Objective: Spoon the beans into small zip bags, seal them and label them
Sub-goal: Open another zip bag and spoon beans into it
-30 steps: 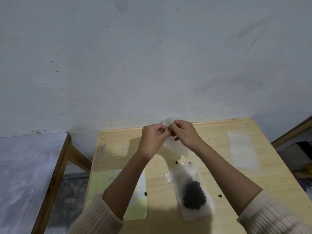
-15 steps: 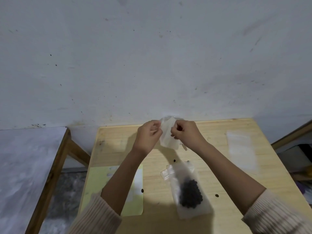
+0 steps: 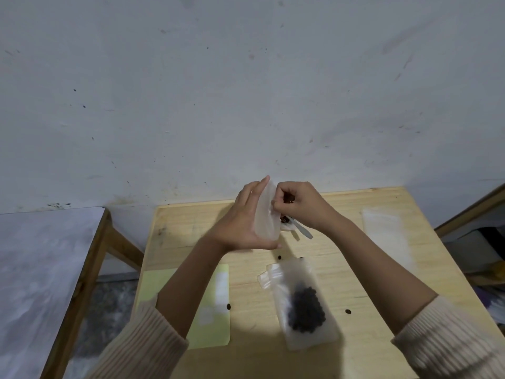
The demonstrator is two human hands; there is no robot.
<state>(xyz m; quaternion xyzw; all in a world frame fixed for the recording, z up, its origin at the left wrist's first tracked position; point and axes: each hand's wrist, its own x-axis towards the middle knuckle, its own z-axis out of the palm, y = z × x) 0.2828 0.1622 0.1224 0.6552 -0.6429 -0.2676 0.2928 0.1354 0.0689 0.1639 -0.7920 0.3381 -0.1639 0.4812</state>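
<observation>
I hold a small empty translucent zip bag upright above the far middle of the wooden table. My left hand cradles it, fingers straight behind it and thumb under its lower end. My right hand pinches the bag's right edge with curled fingers. Just behind the hands lies a grey spoon, its bowl end partly hidden. A filled zip bag with dark beans lies flat nearer to me. Loose beans are scattered on the tabletop.
A yellow label sheet lies under my left forearm. Empty zip bags lie at the table's right side. A grey-topped table stands to the left and a white wall is close behind. Clutter sits at the right edge.
The bag has turned from crumpled between both hands' fingertips to upright against my left palm. My left hand has opened out flat behind it while my right hand keeps its pinch.
</observation>
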